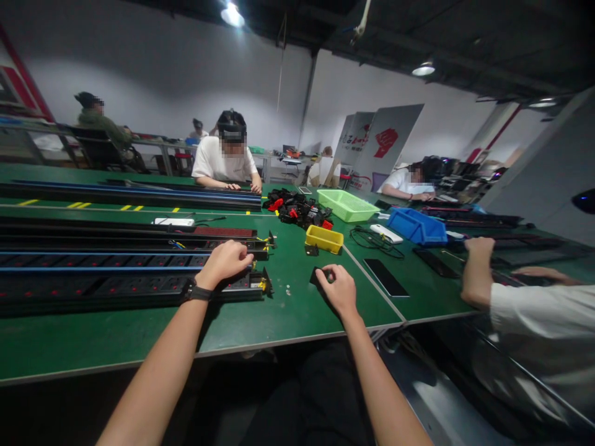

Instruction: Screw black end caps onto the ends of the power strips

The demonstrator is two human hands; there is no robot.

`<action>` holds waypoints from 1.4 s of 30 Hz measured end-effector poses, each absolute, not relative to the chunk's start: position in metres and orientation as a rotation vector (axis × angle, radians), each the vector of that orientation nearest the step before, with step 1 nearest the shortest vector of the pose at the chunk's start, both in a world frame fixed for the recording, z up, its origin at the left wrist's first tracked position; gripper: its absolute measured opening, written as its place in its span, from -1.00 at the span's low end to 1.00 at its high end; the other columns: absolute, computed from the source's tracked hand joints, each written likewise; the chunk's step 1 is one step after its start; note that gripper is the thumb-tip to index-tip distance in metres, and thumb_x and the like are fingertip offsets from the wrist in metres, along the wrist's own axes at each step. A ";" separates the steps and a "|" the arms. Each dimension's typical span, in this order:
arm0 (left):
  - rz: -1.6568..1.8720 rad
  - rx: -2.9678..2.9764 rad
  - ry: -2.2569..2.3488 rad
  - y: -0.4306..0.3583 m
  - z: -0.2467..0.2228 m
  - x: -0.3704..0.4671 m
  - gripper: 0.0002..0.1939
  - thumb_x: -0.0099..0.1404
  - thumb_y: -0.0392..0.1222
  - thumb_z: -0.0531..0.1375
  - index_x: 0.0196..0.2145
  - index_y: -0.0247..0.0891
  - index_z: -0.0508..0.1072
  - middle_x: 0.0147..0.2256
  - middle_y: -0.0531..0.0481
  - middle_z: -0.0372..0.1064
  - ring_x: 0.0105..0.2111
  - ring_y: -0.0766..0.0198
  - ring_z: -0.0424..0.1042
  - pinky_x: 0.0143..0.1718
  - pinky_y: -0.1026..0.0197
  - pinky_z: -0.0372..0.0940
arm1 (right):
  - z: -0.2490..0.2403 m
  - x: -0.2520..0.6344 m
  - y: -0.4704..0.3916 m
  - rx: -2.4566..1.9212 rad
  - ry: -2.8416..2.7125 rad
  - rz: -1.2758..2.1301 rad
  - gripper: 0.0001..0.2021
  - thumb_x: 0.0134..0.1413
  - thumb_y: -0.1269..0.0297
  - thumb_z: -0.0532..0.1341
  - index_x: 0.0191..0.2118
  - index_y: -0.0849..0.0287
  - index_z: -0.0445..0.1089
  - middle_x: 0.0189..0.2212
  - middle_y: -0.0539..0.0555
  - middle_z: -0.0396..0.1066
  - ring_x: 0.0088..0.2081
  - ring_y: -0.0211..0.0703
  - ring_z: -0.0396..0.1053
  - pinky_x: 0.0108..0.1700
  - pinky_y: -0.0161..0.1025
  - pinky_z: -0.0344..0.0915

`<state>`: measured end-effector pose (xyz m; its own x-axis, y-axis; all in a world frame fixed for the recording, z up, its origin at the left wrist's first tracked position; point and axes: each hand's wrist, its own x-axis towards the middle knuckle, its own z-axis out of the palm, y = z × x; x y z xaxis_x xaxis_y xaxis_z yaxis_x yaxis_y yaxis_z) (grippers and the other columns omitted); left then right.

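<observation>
My left hand [226, 261] lies over the near power strips, close to their right ends. Its fingers are curled and pressed together, and what is under them is hidden. The nearest long black power strip [153, 286] has a row of sockets with small red marks. A black end piece [268, 283] with yellow wires stands at its right end. To the right, my right hand [340, 290] pinches a small black square plate [315, 277] between thumb and fingers, low over the green table.
A yellow bin [324, 239], a pile of black and red parts [300, 209], a green basket [348, 205] and a blue bin [417, 226] stand beyond my right hand. A dark flat phone-like slab [385, 277] lies right. A co-worker's arm [478, 272] is at the far right.
</observation>
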<state>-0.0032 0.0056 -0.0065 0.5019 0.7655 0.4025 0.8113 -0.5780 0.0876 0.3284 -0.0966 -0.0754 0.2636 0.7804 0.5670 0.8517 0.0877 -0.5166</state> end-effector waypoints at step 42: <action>-0.612 -2.612 -1.391 0.001 -0.005 -0.003 -0.62 0.38 0.00 0.10 -0.52 -0.21 0.46 -0.42 -0.13 0.51 -0.34 0.09 0.47 -0.34 0.18 0.19 | -0.082 0.347 -0.082 -2.205 -0.951 0.062 -0.46 0.08 0.00 0.21 0.16 0.04 0.48 -0.24 0.28 0.57 -0.29 0.18 0.48 -0.26 -0.01 0.30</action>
